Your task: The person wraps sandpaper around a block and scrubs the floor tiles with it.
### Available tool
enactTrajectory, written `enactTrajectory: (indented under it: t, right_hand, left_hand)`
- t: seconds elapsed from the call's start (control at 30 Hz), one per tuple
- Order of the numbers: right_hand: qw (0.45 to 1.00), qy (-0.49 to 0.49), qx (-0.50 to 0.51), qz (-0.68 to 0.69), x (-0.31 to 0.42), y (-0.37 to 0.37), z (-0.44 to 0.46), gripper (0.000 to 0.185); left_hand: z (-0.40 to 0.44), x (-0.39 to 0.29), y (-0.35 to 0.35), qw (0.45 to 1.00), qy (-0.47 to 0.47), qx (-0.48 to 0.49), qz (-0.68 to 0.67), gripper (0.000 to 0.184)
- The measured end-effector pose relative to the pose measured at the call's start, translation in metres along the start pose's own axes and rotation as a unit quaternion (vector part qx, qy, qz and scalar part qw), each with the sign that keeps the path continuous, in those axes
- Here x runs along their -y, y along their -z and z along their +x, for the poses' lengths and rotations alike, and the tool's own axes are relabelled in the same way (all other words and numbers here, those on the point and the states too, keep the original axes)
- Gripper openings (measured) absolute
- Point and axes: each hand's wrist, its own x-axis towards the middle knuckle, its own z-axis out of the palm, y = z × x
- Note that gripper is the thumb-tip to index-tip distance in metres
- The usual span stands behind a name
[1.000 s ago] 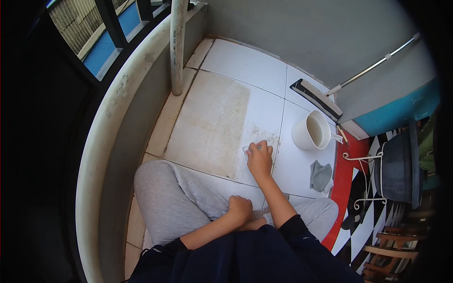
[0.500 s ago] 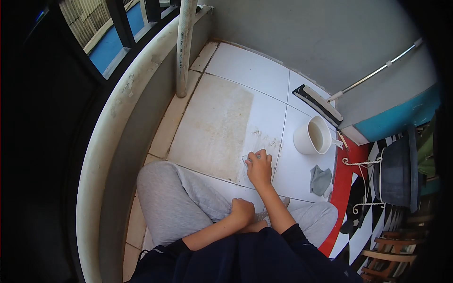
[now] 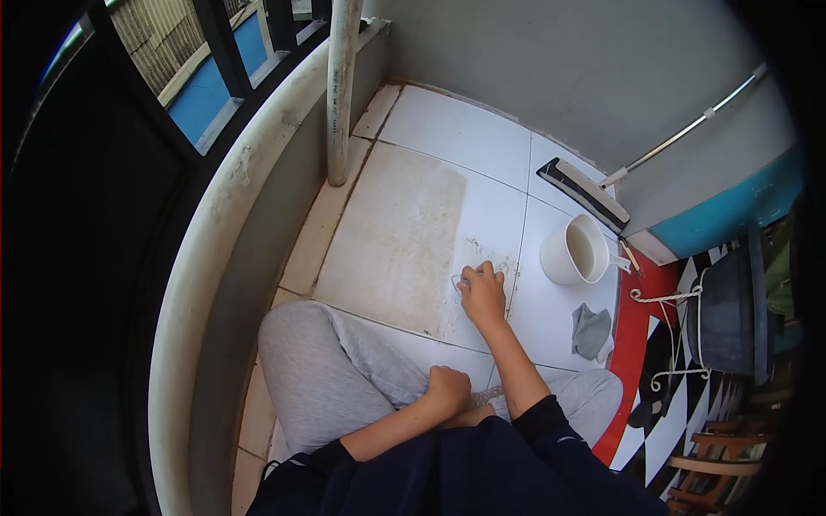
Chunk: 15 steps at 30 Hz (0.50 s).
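My right hand (image 3: 483,297) presses down on the floor tile, its fingers closed round a small pale, flat-edged piece (image 3: 457,282). Only one edge of that piece shows, so its kind is unclear. Under and around it lies a tile (image 3: 387,232) with a brownish stained area on the left and a whiter strip on the right. Dark crumbs of dirt (image 3: 478,248) are scattered just beyond my fingers. My left hand (image 3: 449,391) rests curled in a fist by my crossed legs, with nothing visible in it.
A white dipper (image 3: 557,255) holding cloudy water stands to the right, with a grey cloth (image 3: 591,333) nearer me. Behind them a floor squeegee (image 3: 585,193) leans on the wall. A pipe (image 3: 339,112) rises at the left, and a plant pot (image 3: 730,314) stands far right.
My right hand has moved slightly away from me across the tile with the pale piece. My left hand stays curled in place. The whole view has shifted a little.
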Motion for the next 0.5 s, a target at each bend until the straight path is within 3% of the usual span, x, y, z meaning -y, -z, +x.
enactTrajectory:
  t: [0.3,0.5]
  right_hand:
    - [0.996,-0.043,-0.081,-0.011,0.001,-0.006,0.067,0.011]
    - [0.999,-0.014,-0.030,-0.011,-0.003,-0.008,0.028,0.011]
  left_hand:
    - [-0.002,-0.002,0.006,1.000,-0.001,0.023,-0.014,0.023]
    - [-0.002,-0.002,0.006,1.000,-0.004,0.019,-0.013,0.022]
